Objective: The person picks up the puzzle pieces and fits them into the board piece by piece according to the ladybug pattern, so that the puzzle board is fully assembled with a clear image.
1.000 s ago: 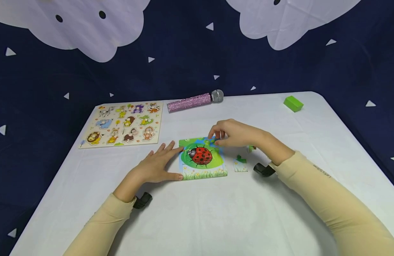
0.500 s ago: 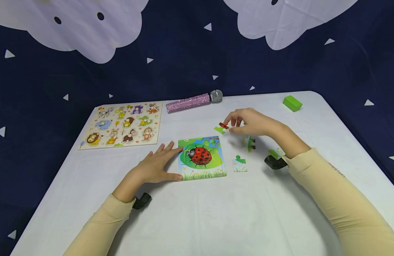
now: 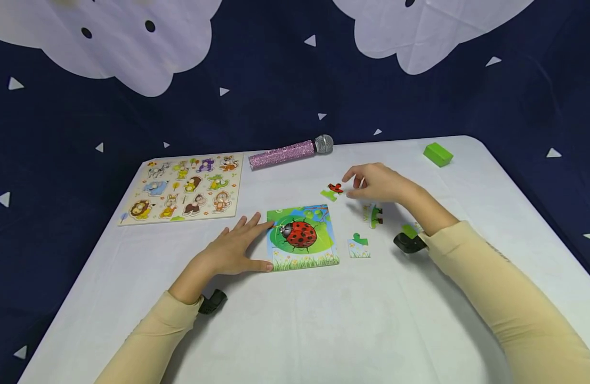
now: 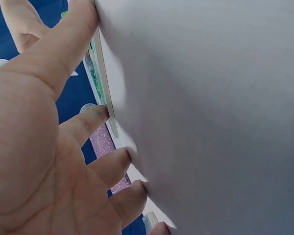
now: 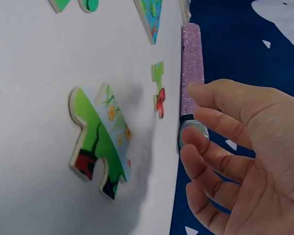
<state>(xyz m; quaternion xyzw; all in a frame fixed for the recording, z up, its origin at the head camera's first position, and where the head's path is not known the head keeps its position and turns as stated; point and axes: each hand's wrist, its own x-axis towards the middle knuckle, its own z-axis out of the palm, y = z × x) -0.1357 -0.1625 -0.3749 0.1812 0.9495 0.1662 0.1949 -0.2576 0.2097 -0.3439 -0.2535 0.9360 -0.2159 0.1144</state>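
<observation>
1. Spread wide, left hand (image 3: pixel 239 246) touching the edge of the ladybug board (image 3: pixel 301 234), just to its right. At risk: a skid under too hard a push.
2. Between both hands, flower piece (image 3: pixel 359 249). Liable to be bumped by a sliding board.
3. On the near side of the right hand (image 3: pixel 378 182), partly hidden green piece (image 3: pixel 410 230). Could be dragged by a lowered right sleeve (image 3: pixel 472 266).
4. At that hand's fingertips, apart: red piece (image 3: pixel 335 188). Likely flicked away, if grabbed hastily with loosely curled, unladen fingers.
5. Beyond both hands, microphone (image 3: pixel 292 152). Might roll if nudged.
</observation>
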